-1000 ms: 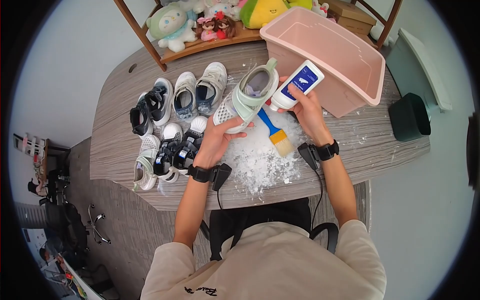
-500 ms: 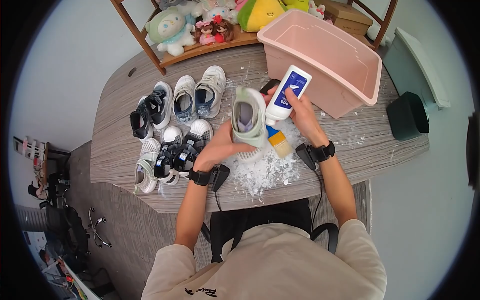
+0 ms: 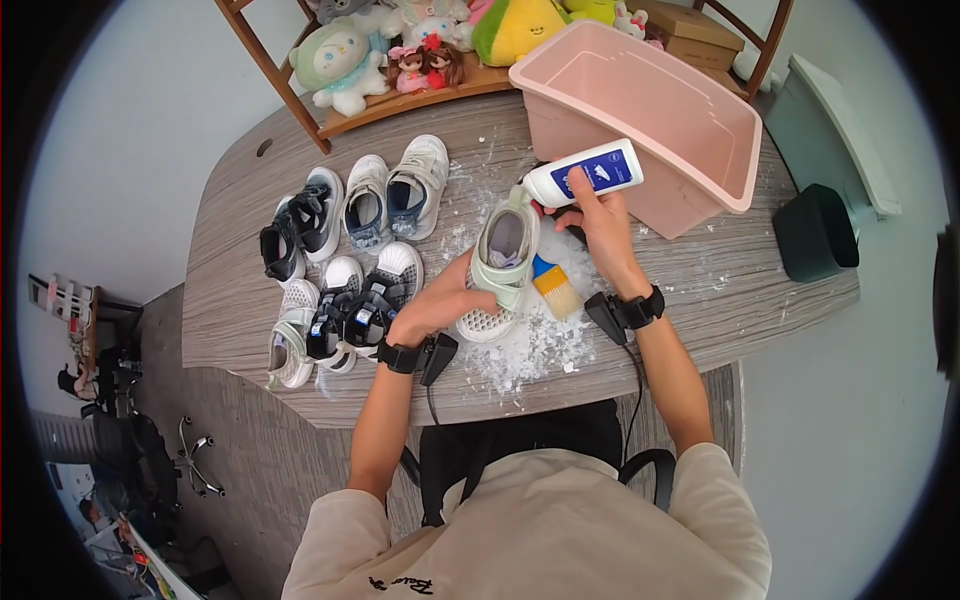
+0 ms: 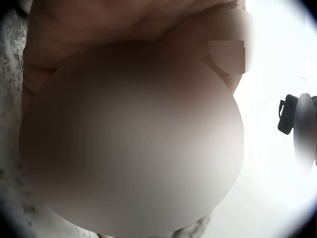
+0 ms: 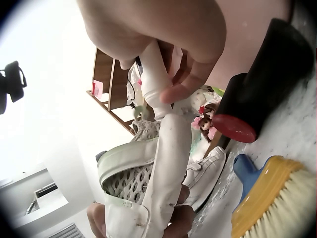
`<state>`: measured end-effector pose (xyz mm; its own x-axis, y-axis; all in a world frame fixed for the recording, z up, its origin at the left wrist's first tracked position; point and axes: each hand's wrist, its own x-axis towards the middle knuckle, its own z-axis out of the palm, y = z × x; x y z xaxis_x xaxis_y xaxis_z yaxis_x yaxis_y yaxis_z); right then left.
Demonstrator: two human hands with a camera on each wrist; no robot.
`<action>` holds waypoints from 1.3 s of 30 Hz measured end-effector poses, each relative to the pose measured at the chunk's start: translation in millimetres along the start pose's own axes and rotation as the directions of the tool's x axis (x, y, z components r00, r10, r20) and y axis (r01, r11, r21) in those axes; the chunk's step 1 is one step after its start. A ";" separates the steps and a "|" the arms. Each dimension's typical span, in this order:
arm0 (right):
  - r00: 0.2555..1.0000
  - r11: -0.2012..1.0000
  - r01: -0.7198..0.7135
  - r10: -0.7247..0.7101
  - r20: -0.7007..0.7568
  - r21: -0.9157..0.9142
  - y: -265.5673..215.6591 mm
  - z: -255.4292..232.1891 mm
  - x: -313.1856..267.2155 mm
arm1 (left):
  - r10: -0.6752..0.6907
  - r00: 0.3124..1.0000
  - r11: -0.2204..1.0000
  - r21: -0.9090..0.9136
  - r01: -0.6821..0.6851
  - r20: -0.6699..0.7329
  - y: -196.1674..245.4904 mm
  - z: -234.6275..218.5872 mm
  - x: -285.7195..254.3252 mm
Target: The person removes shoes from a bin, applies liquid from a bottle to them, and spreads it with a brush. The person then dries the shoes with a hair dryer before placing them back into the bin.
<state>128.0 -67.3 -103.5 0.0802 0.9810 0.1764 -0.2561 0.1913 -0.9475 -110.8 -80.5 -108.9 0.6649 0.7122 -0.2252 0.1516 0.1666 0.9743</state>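
My left hand (image 3: pixel 436 300) grips a child's white and pale green sneaker (image 3: pixel 507 243) by its side, over the powdery patch of the table. The sneaker's opening faces up and its perforated toe points toward me. In my right hand (image 3: pixel 608 238) is a white squeeze bottle (image 3: pixel 630 165) with a blue label, tilted nearly sideways. In the right wrist view the bottle's nozzle end (image 5: pixel 159 110) is right at the edge of the sneaker's white sole (image 5: pixel 173 148). A blurred round shape covers most of the left wrist view, below the palm (image 4: pixel 124 22).
A brush (image 3: pixel 556 288) with a blue handle lies among white flakes (image 3: pixel 520 355). Near it is a black object with a red end (image 5: pixel 237 128). Several small shoes (image 3: pixel 385 285) stand in rows at left. A pink bin (image 3: pixel 640 130), plush toys (image 3: pixel 345 65) and a dark green container (image 3: pixel 820 235) stand around.
The sneaker has turned toe toward me and come down nearer the table. The bottle has swung from upright to nearly sideways, its nozzle now at the sneaker's heel end.
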 end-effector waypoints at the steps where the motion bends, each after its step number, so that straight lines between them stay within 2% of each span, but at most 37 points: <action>1: 1.000 1.000 -0.013 0.013 -0.010 0.013 0.6 -2.0 0.4 | -0.007 1.000 1.000 0.014 0.007 -0.020 0.0 0.3 -0.3; 5: 0.999 0.999 -0.031 0.032 -0.039 0.026 0.0 -4.1 1.4 | 0.028 0.997 1.000 0.014 -0.027 -0.066 2.8 1.8 -1.6; 8: 0.999 1.000 -0.017 0.018 -0.051 0.017 0.8 -3.7 1.9 | 0.010 0.992 0.998 -0.052 -0.017 -0.126 -2.4 -2.4 1.1; 10: 1.000 1.000 -0.013 0.013 -0.022 -0.019 3.1 -1.1 0.2 | 0.005 0.972 0.980 -0.191 -0.051 -0.236 -5.7 -4.4 0.7; 12: 0.999 1.000 -0.029 0.029 -0.017 -0.004 0.7 4.1 -3.7 | -0.011 0.967 0.970 -0.237 -0.051 -0.255 -4.6 -4.1 -0.9; 14: 1.000 1.000 -0.005 0.005 0.005 -0.014 -3.2 10.9 -6.6 | 0.044 0.943 0.915 -0.366 -0.171 -0.331 -6.1 -3.5 1.4; 17: 0.995 0.998 -0.026 0.031 0.093 -0.051 -5.1 10.8 -8.5 | 0.042 0.933 0.865 -0.455 -0.213 -0.356 -6.8 -4.7 1.8; 26: 0.977 0.995 -0.085 0.095 0.193 -0.055 -5.0 5.8 -12.6 | 0.055 0.893 0.847 -0.452 -0.279 -0.447 -8.4 -8.3 2.9; 29: 0.974 0.995 -0.071 0.084 0.211 -0.068 -3.5 6.2 -14.1 | 0.060 0.887 0.827 -0.475 -0.301 -0.457 -9.6 -9.5 4.8; 32: 0.981 0.998 0.008 0.004 0.195 -0.064 -1.2 10.1 -15.7 | 0.069 0.878 0.793 -0.508 -0.337 -0.474 -7.1 -7.3 5.1; 35: 0.892 0.952 -0.199 0.274 0.360 -0.232 5.0 8.5 -12.9 | 0.095 0.836 0.746 -0.517 -0.419 -0.540 -4.2 -5.7 5.5; 36: 0.892 0.952 -0.196 0.273 0.362 -0.235 2.9 7.5 -13.0 | 0.097 0.835 0.744 -0.517 -0.422 -0.541 -2.5 -5.9 6.0; 38: 0.797 0.855 -0.238 0.443 0.410 -0.460 -12.5 13.7 -15.8 | 0.104 0.803 0.746 -0.488 -0.453 -0.586 -1.9 -5.2 4.7; 39: 0.790 0.819 -0.230 0.473 0.391 -0.527 -9.3 13.5 -15.6 | 0.099 0.803 0.746 -0.490 -0.451 -0.588 -3.6 -5.8 4.5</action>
<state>116.1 -84.0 -93.9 -0.4342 0.8773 -0.2044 0.2791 -0.0847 -0.9565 -112.6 -74.0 -113.5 0.1186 0.9892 -0.0857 -0.5452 0.1371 0.8271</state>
